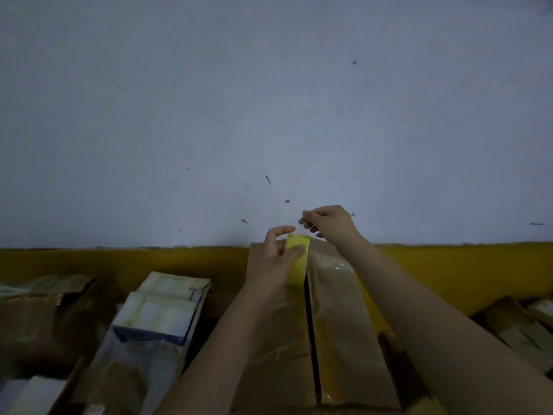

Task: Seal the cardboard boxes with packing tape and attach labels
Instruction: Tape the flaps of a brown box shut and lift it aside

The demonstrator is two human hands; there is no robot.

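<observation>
A tall brown cardboard box (344,324) lies in front of me, its two top flaps meeting at a dark open seam down the middle. My left hand (273,262) grips a yellow roll of packing tape (297,262) over the far end of the seam. Just beyond the roll, my right hand (327,221) pinches the clear free end of the tape and holds it above the box's far edge. Shiny old tape strips show on the right flap.
More boxes crowd the floor: a white and blue carton (161,313) to the left, a crumpled brown box (45,313) at far left, brown boxes (520,327) at right. A pale wall with a yellow base band (149,262) stands close behind.
</observation>
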